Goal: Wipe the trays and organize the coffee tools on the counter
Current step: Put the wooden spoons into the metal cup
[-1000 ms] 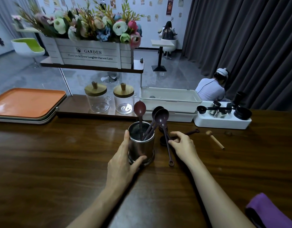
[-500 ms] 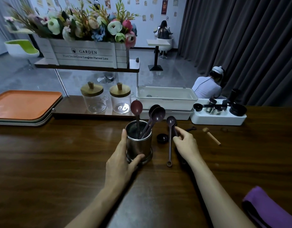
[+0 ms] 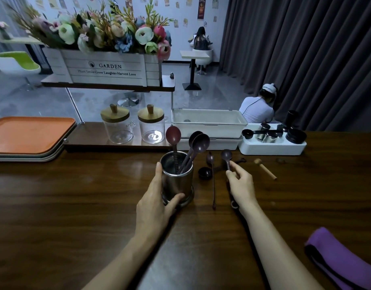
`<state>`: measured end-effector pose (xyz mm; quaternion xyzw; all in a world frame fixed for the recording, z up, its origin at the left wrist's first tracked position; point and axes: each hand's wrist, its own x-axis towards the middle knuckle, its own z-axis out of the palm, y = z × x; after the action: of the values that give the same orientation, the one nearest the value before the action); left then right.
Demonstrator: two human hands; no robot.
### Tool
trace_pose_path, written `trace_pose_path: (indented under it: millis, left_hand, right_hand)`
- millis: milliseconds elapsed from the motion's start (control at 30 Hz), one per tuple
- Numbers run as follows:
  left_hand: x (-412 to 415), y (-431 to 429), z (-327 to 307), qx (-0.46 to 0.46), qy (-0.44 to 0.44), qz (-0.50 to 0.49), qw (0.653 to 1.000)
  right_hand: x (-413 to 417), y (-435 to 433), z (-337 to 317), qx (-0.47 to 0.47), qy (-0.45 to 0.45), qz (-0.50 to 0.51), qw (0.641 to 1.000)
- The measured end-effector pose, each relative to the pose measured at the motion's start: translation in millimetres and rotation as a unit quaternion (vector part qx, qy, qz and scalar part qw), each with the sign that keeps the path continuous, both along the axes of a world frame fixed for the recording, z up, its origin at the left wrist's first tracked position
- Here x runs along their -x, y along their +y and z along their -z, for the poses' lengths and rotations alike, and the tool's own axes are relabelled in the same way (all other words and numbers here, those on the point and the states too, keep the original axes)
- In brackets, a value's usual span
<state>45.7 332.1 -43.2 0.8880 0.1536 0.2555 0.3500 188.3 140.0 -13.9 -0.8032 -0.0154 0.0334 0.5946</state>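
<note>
Three spoons [image 3: 198,141] stand in the metal cup [image 3: 176,181] (on the wooden counter [image 3: 75,206]), which the left hand [image 3: 157,204] grips around its wall. At the cup's 3 o'clock the right hand [image 3: 242,186] pinches a small spoon [image 3: 226,154]; a loose spoon [image 3: 212,181] lies flat between them.

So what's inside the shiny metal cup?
Three dark long-handled spoons stand in the metal cup, bowls up above its rim. The cup's wall hides its bottom and the handle ends, so anything lying down there can't be seen.

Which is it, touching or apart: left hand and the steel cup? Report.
Touching. The head view shows the left hand gripping the steel cup, thumb across its front, fingers along its left side.
</note>
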Motion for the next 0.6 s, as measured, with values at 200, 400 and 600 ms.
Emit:
trace_pose_path:
  millis: [200,400,600]
  left_hand:
    - [1,0,0,0.006,-0.021,0.011,1.0]
    - [2,0,0,-0.009,-0.043,0.013,0.999]
    - [1,2,3,-0.033,-0.054,0.011,0.998]
  right_hand:
    - [19,12,-37,-0.123,-0.065,-0.015,0.99]
    - [32,42,-60,-0.32,-0.047,-0.025,0.946]
    - [42,62,-76,-0.373,-0.045,-0.012,0.927]
